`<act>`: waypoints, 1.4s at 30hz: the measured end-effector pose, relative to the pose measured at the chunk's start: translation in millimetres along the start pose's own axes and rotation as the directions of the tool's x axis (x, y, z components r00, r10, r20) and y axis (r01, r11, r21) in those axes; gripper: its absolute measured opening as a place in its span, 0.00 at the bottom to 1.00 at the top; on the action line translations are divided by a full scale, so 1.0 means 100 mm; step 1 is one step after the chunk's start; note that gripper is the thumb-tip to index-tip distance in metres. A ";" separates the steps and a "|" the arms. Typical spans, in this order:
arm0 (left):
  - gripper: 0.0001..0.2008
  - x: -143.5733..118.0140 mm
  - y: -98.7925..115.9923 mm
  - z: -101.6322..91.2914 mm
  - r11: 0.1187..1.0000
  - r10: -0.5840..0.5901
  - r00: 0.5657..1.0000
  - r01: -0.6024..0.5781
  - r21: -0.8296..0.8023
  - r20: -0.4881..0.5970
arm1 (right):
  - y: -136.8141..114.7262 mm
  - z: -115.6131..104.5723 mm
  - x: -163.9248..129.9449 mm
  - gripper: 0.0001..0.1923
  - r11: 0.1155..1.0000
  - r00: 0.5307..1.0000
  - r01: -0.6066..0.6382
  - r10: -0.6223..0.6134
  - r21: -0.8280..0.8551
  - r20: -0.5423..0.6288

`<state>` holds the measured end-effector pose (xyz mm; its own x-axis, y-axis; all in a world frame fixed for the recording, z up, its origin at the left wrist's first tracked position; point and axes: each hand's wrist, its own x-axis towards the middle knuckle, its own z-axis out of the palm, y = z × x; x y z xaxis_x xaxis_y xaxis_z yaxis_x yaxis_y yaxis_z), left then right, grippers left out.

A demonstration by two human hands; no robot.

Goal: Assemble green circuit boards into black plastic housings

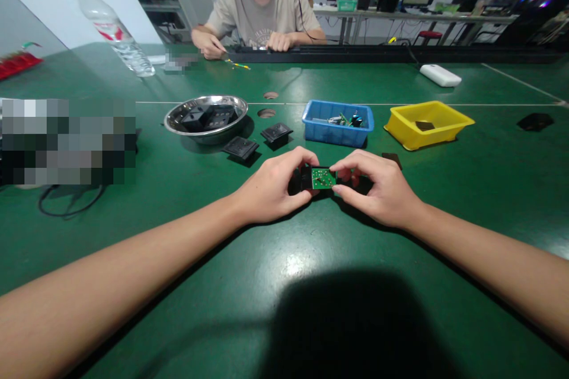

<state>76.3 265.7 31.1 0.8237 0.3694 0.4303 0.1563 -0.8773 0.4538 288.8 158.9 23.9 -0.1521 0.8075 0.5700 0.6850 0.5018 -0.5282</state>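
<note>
With pinching grip, the left hand (276,187) holds a black plastic housing (306,178) and the right hand (386,190) a green rectangular circuit board (323,178), seemingly not yet fully seated.

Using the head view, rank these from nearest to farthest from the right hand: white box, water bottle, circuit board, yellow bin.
1. Circuit board: touching the right hand.
2. Yellow bin: just beyond the hand, slightly right.
3. White box: farther back, behind the yellow bin.
4. Water bottle: far left, towards the back.
</note>
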 end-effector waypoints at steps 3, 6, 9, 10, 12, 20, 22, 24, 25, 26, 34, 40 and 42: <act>0.15 0.00 0.00 0.00 1.000 -0.007 1.000 0.007 0.007 0.004 | 0.00 0.00 0.00 0.10 1.000 1.000 -0.007 0.007 -0.003 -0.002; 0.15 0.00 0.00 0.00 1.000 0.002 1.000 -0.002 0.011 0.003 | -0.01 0.00 0.00 0.10 1.000 1.000 -0.020 0.020 0.006 0.009; 0.15 0.00 0.00 0.00 1.000 0.009 1.000 -0.009 0.008 0.005 | -0.01 0.00 0.01 0.10 1.000 1.000 -0.029 0.028 0.009 0.013; 0.15 0.00 0.00 0.00 1.000 0.006 1.000 -0.006 0.008 0.006 | -0.01 0.00 0.01 0.10 1.000 0.999 -0.030 0.030 0.009 0.013; 0.14 0.00 0.00 0.00 1.000 -0.003 1.000 0.003 0.006 0.009 | -0.01 0.00 0.01 0.10 0.999 0.999 -0.030 0.030 0.012 0.011; 0.14 0.00 0.01 -0.01 1.000 -0.016 1.000 0.016 0.016 0.011 | -0.02 0.00 0.01 0.09 1.000 1.000 -0.019 0.019 0.006 0.022; 0.14 0.00 0.01 -0.01 1.000 -0.008 1.000 0.008 0.017 0.008 | -0.02 0.00 0.01 0.10 1.000 0.999 -0.022 0.021 0.008 0.027; 0.14 0.00 0.01 -0.01 1.000 -0.002 1.000 0.002 0.016 0.009 | -0.02 -0.01 0.01 0.10 0.999 0.999 -0.031 0.030 0.015 0.034; 0.14 0.00 0.01 -0.01 1.000 -0.004 1.000 0.004 0.014 0.010 | -0.03 -0.01 0.01 0.10 0.999 0.999 -0.036 0.035 0.018 0.037; 0.14 0.00 0.00 -0.01 1.000 -0.008 1.000 0.008 0.013 0.011 | -0.02 -0.01 0.01 0.10 0.999 0.998 -0.040 0.039 0.021 0.040; 0.15 0.00 0.00 -0.01 1.000 -0.009 1.000 0.009 0.011 0.019 | -0.01 -0.01 0.01 0.10 0.997 0.999 -0.046 0.045 0.059 0.026; 0.14 0.00 0.00 -0.01 1.000 0.004 1.000 -0.004 0.019 0.007 | -0.02 0.00 0.01 0.08 0.997 0.998 -0.057 0.055 0.051 0.037; 0.14 0.01 0.00 -0.02 1.000 0.008 1.000 -0.008 0.021 -0.008 | -0.02 0.00 0.02 0.07 0.996 0.997 -0.074 0.072 0.040 0.038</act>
<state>75.6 266.6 32.7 0.8204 0.3649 0.4401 0.1613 -0.8863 0.4342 287.1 159.6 25.6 -0.1290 0.8526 0.5063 0.6652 0.4531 -0.5935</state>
